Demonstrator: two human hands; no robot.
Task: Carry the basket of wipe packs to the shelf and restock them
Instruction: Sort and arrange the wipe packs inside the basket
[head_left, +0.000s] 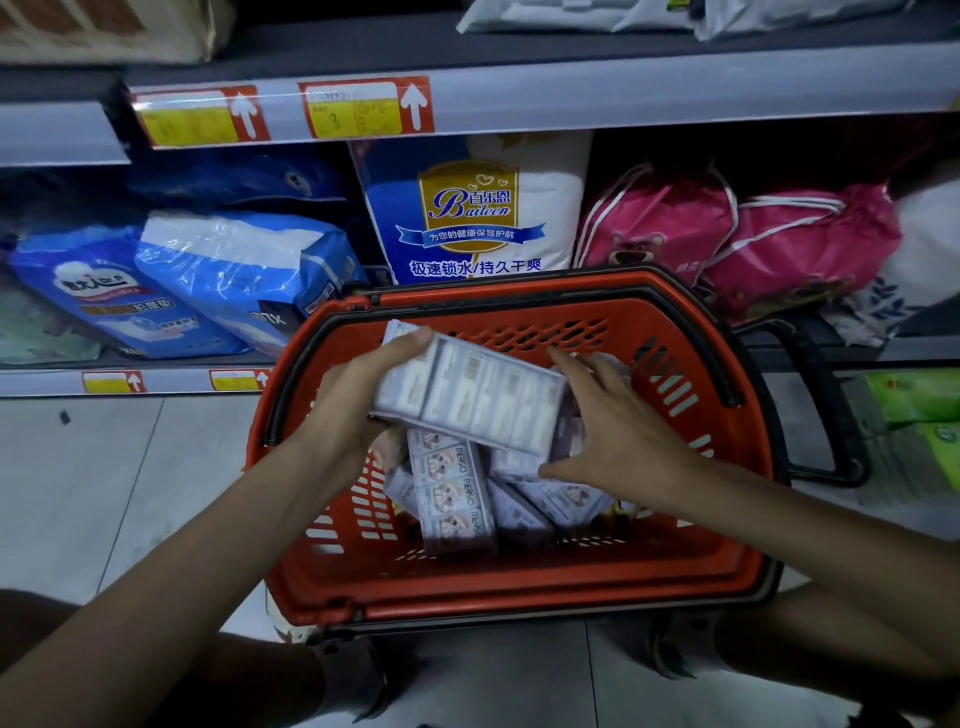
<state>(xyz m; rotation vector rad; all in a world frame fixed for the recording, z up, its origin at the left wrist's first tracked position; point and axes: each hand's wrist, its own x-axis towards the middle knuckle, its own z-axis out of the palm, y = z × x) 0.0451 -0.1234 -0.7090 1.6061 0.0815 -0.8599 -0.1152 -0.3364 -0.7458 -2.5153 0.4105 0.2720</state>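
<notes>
Your left grip (358, 400) was curled round the left end of a long wipe pack (478, 395), holding it tilted just above the red basket (519, 603). Your right grip (618, 431) lay wide with fingers spread, holding nothing, at that pack's right end and over the other wipe packs (457, 493) heaped inside. The basket sat on the floor (78, 493) just before the low shelf (41, 382), where blue bagged packs (244, 270), a white Baileen bag (478, 208) and pink drawstring bags (727, 239) crowded behind it.

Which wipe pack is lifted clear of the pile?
The long pack gripped by the left hand, raised above the basket; the other packs lie loose on its floor.
</notes>
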